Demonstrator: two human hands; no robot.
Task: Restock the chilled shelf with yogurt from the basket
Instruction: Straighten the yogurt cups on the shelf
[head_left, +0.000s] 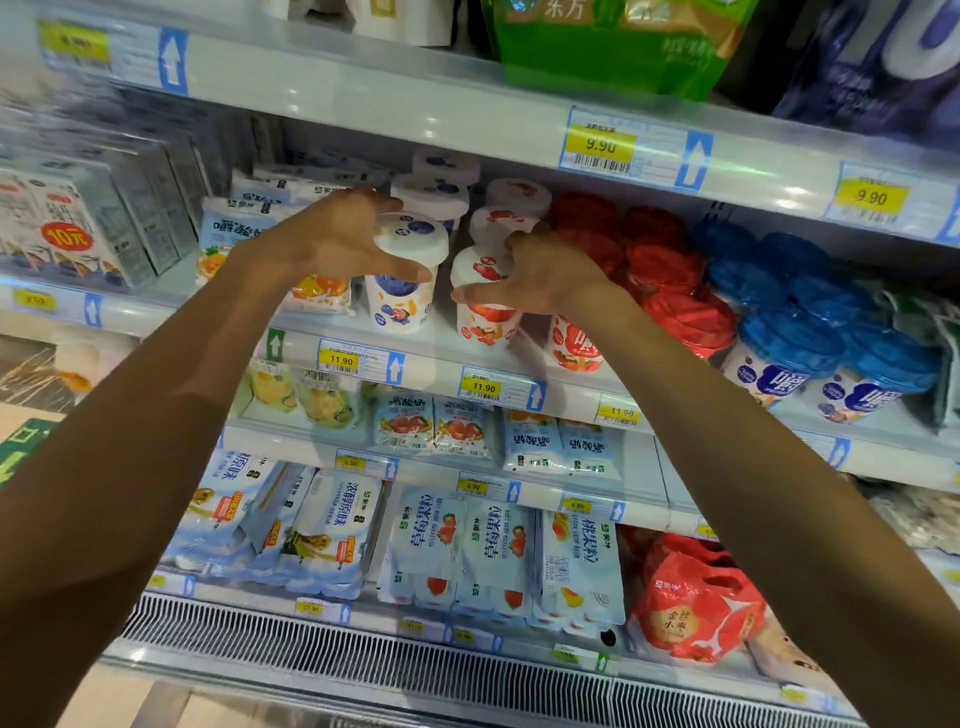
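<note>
A: Entry 1. Left hand (337, 241)?

B: It grips the blueberry yogurt cup (400, 291), with the fingers over the white lid and the thumb under its front rim. The cup is upright at the front edge of the chilled shelf (431, 358), above the 11.90 price tag (340, 359). Cannot tell whether its base touches the shelf.

A: Entry 2. Right hand (540, 270)?

B: It is curled round the strawberry yogurt cup (485, 327), thumb across the front just below the lid. That cup stands just beside the blueberry one at the same front edge, not touching it.

A: Hands relative to each other?

B: Apart, one cup each.

A: Neighbours?

B: Red-lidded cups (660, 265) sit toward the shelf's right end, with blue-lidded cups (779, 291) beyond them.
</note>
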